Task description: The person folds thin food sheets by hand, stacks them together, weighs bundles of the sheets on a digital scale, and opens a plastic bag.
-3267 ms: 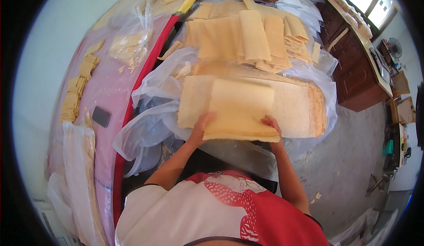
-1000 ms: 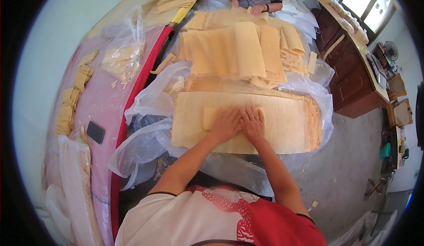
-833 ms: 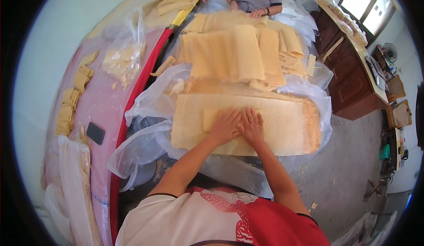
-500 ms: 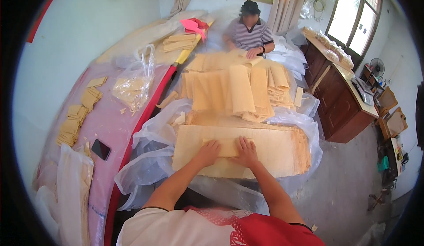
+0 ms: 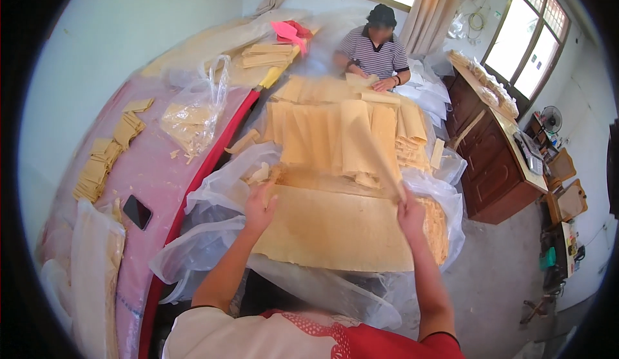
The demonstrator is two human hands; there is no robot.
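In the head view, your left hand (image 5: 259, 205) is raised at the far left corner of the big tan sheet (image 5: 335, 227), fingers curled and pinching that corner. Your right hand (image 5: 411, 212) is lifted at the far right side, fingers closed around the lower end of a sheet strip (image 5: 371, 149) that rises from your grip toward the far pile. Whether that strip is the same sheet's folded edge or a separate one, you cannot tell from here.

The big tan sheet lies flat in front of you, on top of a thick sheet stack (image 5: 438, 230) whose layered edge shows just right of your right hand. Clear plastic wrap (image 5: 213, 256) is bunched around the stack on the near and left sides.

Just beyond the stack, draped sheets (image 5: 342, 133) hang in overlapping folds. On the far side of them sits a person in a striped shirt (image 5: 375, 53), both hands on a folded piece.

To your left runs a pink table (image 5: 161, 185) with a red edge. On it lie a dark phone (image 5: 137, 212), a row of small folded stacks (image 5: 106, 159) and a clear bag of scraps (image 5: 190, 117). At the far right stands a wooden cabinet (image 5: 496, 165).
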